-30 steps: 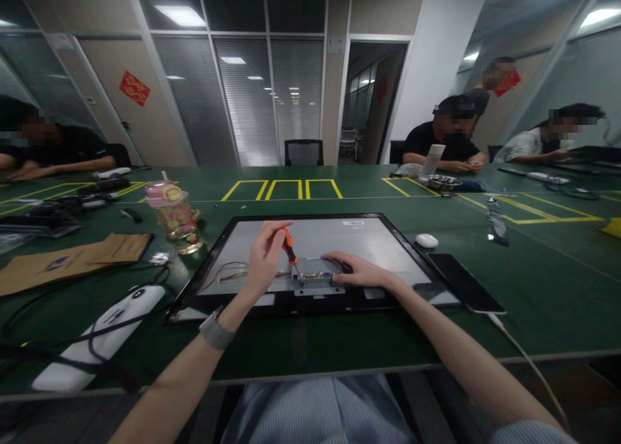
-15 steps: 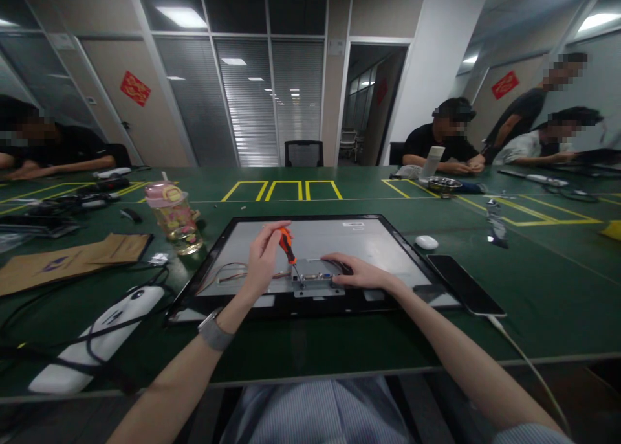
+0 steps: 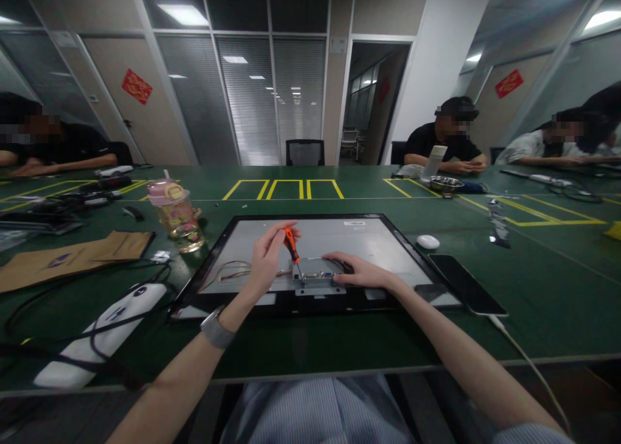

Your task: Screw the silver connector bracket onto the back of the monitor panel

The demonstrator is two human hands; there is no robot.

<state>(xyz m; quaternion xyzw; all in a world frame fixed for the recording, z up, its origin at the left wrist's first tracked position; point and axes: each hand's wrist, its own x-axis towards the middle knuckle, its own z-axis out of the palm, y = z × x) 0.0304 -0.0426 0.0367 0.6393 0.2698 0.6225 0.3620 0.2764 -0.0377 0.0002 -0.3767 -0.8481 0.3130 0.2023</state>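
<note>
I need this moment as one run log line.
left hand: holds orange screwdriver, tip at metal box | right hand: on box's right end | panel: flat beneath box | phone: right of panel

Left forearm (image 3: 187, 373) slants up and inward, wrist roughly straight; left hand (image 3: 266, 253) raised, thumb and fingers closed in a grip. Right forearm (image 3: 451, 334) bare, angles in from lower right; right hand (image 3: 361, 271) lower, palm down, fingers pointing inward, thumb nearer body, grip unclear.
</note>
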